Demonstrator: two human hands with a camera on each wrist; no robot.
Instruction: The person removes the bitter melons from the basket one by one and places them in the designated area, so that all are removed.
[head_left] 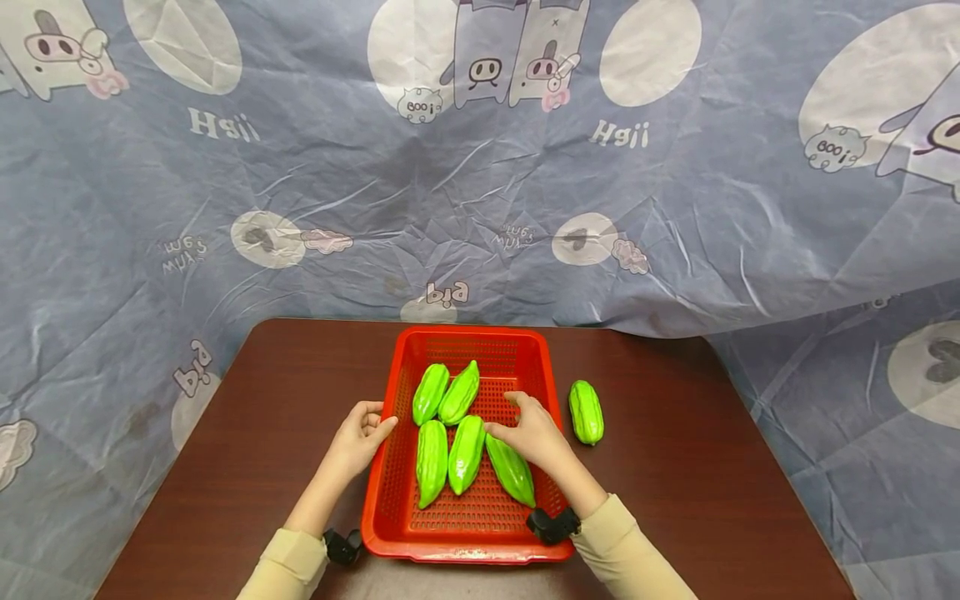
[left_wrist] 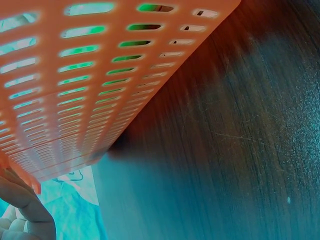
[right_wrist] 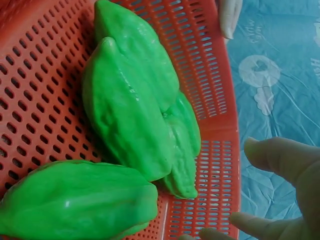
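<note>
A red plastic basket (head_left: 476, 552) with slotted walls stands on the table and holds several glossy green bitter melons (head_left: 432, 462). At the basket's left rim, my left hand (head_left: 358, 439) grips the edge with thumb and fingers; the left wrist view shows its curled fingers (left_wrist: 22, 200) by the slotted wall. Over the right half of the basket hovers my right hand (head_left: 536, 433), thumb and fingers spread apart with nothing between them. Just below it, one bitter melon (head_left: 512, 473) lies slanted and partly hidden. The right wrist view shows a melon (right_wrist: 80, 200) near the spread fingers.
Another bitter melon (head_left: 586, 412) lies on the dark brown table (head_left: 675, 467), just right of the basket. Behind the table hangs a grey-blue cloth (head_left: 480, 183) printed with cartoon pigs. Black wrist cameras (head_left: 553, 526) are strapped at both cuffs.
</note>
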